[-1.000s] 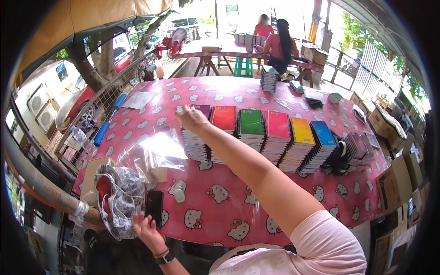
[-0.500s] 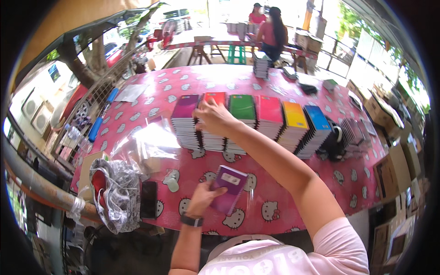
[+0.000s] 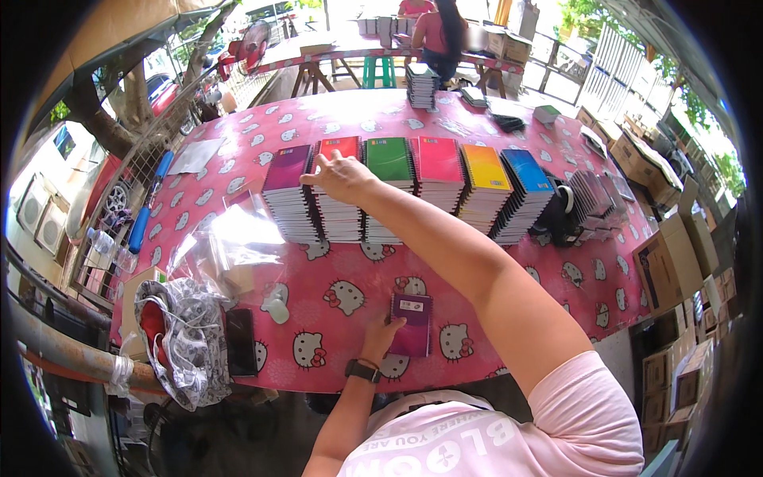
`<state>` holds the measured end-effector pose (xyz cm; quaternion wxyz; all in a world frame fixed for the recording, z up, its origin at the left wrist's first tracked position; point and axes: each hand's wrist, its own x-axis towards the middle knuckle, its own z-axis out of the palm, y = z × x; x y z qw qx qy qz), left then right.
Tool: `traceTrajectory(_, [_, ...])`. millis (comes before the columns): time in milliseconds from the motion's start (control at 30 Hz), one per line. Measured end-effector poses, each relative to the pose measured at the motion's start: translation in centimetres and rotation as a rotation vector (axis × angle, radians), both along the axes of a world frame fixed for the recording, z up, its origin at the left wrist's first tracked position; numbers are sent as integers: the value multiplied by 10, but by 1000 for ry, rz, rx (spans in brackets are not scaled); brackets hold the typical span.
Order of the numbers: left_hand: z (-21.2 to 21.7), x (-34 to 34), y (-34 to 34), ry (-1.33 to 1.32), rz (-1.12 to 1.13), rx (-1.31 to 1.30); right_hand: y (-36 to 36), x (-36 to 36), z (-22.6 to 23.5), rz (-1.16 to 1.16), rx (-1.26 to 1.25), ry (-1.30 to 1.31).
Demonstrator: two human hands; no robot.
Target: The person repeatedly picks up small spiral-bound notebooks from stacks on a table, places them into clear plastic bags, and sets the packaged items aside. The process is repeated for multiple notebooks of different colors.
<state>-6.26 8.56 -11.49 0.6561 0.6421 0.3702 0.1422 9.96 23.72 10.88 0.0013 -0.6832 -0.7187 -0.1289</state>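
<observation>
My left hand grips a small purple spiral notebook by its left side, thumb on the cover, low over the table's near edge. My right arm reaches across to a row of notebook stacks. There my right hand rests at the top of the red stack, fingers spread toward its left edge. Nothing shows lifted in it. To its left stands the purple stack. The green stack, pink stack, yellow stack and blue stack continue rightward.
A pink patterned cloth covers the table. On the left lie clear plastic wrapping, a patterned bag and a black phone. A black tape dispenser sits right of the stacks. Cardboard boxes line the right; people work behind.
The view has shifted. My left hand has turned the purple notebook from a slant to nearly straight. My right hand stays at the red stack, its fingers now more spread.
</observation>
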Motion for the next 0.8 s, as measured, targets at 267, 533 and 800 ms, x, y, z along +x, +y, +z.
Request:
traceTrajectory(267, [-2, -3, 2, -32, 4, 151, -1, 0, 13, 42, 66, 107])
traceTrajectory(533, [-8, 1, 2, -44, 14, 69, -101, 42, 66, 283, 136, 690])
traceTrajectory(800, [6, 2, 6, 23, -96, -52, -170, 50, -145, 256, -660, 899])
